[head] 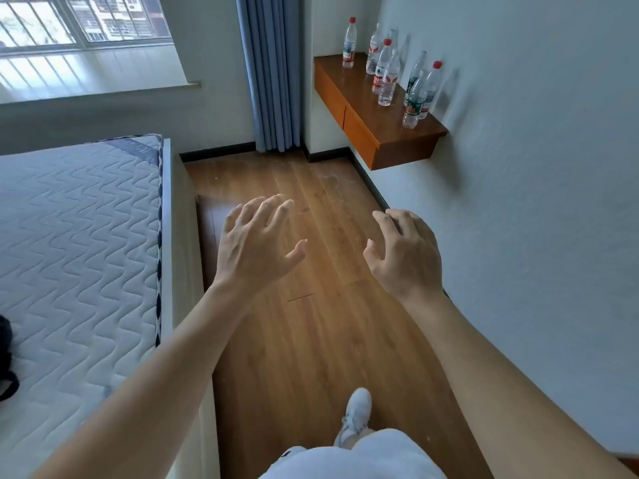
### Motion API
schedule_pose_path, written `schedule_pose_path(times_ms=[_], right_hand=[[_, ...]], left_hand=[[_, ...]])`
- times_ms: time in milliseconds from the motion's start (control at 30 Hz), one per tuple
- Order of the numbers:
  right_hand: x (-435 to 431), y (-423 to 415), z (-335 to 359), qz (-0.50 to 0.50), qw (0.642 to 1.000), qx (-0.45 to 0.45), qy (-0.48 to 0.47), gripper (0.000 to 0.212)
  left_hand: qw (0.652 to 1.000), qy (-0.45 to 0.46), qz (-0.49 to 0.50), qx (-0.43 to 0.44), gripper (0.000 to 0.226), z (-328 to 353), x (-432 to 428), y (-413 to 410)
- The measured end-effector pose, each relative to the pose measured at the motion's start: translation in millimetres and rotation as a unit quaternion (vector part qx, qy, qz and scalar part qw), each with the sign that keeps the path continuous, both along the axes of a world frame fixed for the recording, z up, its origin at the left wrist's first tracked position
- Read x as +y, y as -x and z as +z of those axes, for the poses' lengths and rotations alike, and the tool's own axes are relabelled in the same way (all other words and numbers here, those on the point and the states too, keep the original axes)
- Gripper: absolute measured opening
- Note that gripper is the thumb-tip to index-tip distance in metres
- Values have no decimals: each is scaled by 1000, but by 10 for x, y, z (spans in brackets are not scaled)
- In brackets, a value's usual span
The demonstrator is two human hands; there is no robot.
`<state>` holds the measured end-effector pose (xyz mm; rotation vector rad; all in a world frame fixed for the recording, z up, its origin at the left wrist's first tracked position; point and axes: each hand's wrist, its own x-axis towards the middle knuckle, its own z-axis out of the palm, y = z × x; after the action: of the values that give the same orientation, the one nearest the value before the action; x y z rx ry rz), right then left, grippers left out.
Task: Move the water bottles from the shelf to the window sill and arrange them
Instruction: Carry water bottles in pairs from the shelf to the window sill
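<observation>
Both my hands hang empty over the floor: left hand with fingers spread, right hand loosely curled round nothing. The water bottles stand clustered on the wooden shelf, far right against the wall, and the window sill lies far left. I judge them thin, smooth plastic, easily dented and tippy. I cannot tell how full they are. I'd grip each round its labelled middle.

Home bedroom, mattress, curtain, window sill
</observation>
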<state>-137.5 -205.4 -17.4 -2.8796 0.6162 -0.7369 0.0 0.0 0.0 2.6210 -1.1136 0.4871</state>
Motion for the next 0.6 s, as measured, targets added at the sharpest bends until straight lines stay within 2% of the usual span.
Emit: schedule_pose_path(times_ms=[267,600], right_hand=[[-599,-476,-226,-5,1000,11,-10,53],[-2153,-1450,-296,-15,999,22,-30,52]], left_hand=[[1000,-11,-11,-1,64,-151,-594,-511],[999,-38,-16,23,64,-154,-2300,-1477]])
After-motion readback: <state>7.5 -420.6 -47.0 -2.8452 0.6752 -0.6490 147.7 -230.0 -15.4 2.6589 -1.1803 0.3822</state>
